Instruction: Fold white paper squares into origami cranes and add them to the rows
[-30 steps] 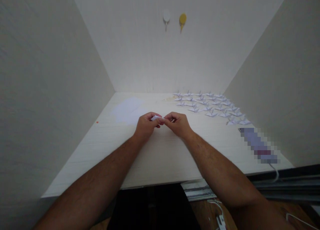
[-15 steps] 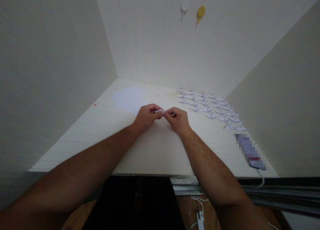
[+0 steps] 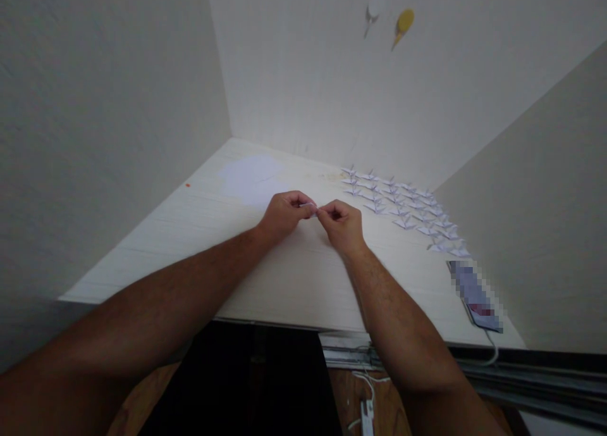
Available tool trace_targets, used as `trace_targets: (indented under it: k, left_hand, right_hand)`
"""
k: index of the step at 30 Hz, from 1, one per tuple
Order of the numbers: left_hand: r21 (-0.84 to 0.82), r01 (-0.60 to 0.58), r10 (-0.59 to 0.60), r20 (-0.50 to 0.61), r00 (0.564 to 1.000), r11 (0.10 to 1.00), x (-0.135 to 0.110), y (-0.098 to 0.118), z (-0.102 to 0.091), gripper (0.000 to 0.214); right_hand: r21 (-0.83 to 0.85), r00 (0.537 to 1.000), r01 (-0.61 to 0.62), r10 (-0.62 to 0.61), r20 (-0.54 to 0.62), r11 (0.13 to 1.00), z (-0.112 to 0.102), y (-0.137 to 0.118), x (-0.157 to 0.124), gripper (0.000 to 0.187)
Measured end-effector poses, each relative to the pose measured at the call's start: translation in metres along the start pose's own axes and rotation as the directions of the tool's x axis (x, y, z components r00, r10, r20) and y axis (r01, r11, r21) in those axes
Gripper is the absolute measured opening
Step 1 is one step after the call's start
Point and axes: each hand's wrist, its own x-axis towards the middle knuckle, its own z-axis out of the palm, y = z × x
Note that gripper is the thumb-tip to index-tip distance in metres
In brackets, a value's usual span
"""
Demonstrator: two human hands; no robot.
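Over the middle of the white table, my left hand (image 3: 284,212) pinches a small piece of folded white paper (image 3: 307,205), mostly hidden by the fingers. My right hand (image 3: 343,225) is closed too, its thumb and forefinger pinching the paper's right end. The fingertips of both hands almost touch. Rows of folded white paper cranes (image 3: 403,209) stand on the table beyond and to the right of my right hand. Several flat white paper sheets (image 3: 251,175) lie spread beyond my left hand.
A phone (image 3: 475,297) with a cable lies at the table's right side, its screen blurred out. Walls enclose the table (image 3: 284,284) at the back and both sides. A white and a yellow hook (image 3: 404,21) hang on the back wall. Below is a power strip (image 3: 367,417).
The view has turned slightly, so the scene sits tilted. Both hands keep their pinch on the paper, and less of it shows between the fingers.
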Motion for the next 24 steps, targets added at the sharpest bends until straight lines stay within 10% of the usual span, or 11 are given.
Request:
trace_targets:
  k: [12,24]
  left_hand:
    - [-0.044,-0.046,0.044,-0.033,0.998,0.998,0.0027,-0.0050,0.0013,0.013]
    - [0.017,0.063,-0.064,0.068,0.996,0.998,0.0012,-0.0014,-0.0034,0.020]
  right_hand:
    - [0.005,0.998,0.062,-0.062,-0.024,0.998,0.0009,0.0028,-0.0013,0.018]
    - [0.158,0.987,-0.147,0.155,-0.033,0.976,-0.0017,0.0066,0.0021,0.021]
